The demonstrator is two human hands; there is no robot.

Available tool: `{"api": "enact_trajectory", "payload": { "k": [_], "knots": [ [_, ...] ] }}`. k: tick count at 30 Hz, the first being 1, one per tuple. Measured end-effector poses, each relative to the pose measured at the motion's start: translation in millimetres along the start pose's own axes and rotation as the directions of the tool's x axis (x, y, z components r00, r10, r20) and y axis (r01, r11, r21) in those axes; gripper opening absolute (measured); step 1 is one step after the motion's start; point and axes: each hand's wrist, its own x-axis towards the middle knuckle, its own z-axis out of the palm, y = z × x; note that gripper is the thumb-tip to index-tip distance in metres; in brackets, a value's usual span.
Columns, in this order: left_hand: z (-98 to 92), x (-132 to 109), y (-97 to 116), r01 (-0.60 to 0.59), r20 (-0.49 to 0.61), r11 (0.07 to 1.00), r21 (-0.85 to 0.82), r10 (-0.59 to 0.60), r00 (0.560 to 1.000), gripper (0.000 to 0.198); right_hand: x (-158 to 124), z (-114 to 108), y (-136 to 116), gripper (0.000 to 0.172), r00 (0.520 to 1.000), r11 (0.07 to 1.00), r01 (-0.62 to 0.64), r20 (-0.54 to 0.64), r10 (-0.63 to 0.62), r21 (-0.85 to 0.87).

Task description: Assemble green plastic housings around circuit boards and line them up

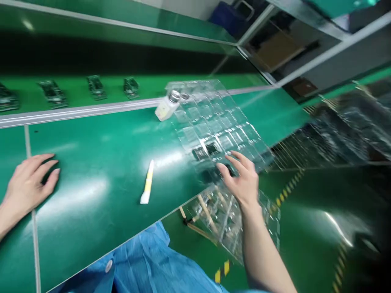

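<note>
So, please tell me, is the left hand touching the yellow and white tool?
Apart. The head view plainly shows green tabletop between the left hand and the yellow and white tool.

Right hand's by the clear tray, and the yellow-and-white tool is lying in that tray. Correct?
No: the head view shows the yellow-and-white tool lying on the green bench, apart from the clear tray. The right hand is indeed by that tray.
</note>
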Motion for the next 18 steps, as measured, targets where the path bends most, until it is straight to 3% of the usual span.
{"api": "enact_trajectory", "payload": {
  "k": [4,6,8,9,11,12,15,18],
  "knots": [
    [5.5,7.6,11.4,-0.047,0.034,0.993,0.109,0.044,0.998,0.016,64.1,12.2,-35.3,0.032,0.971,0.968,0.228,-0.098,-0.218,0.104],
    [8.1,10.0,15.0,-0.050,0.031,0.992,0.116,0.047,0.998,0.017,113.8,35.0,-73.2,0.039,0.935,0.922,0.353,-0.043,-0.351,0.156],
    [9.7,10.9,18.5,-0.057,0.025,0.994,0.097,0.055,0.998,0.017,166.5,68.2,-120.7,0.056,0.858,0.865,0.468,0.140,-0.494,0.179],
    [10.3,10.9,20.3,-0.056,0.023,0.995,0.085,0.054,0.998,0.017,191.8,87.0,-144.8,0.067,0.822,0.861,0.480,0.256,-0.508,0.169],
    [11.0,10.4,24.0,-0.045,0.015,0.997,0.065,0.044,0.999,0.017,236.4,123.9,-188.3,0.090,0.740,0.892,0.447,0.530,-0.414,0.072],
    [11.4,10.0,25.9,-0.039,0.009,0.998,0.055,0.038,0.999,0.017,254.6,140.2,-206.1,0.095,0.706,0.895,0.443,0.595,-0.384,0.052],
    [13.1,8.0,30.8,-0.011,-0.002,1.000,0.004,0.011,1.000,0.017,290.3,173.8,-242.3,0.094,0.623,0.896,0.444,0.709,-0.331,0.029],
    [14.1,5.9,34.3,0.031,0.003,0.998,-0.056,-0.031,1.000,0.018,300.9,188.3,-262.7,0.098,0.523,0.884,0.459,0.779,-0.346,0.085]
  ]
}}
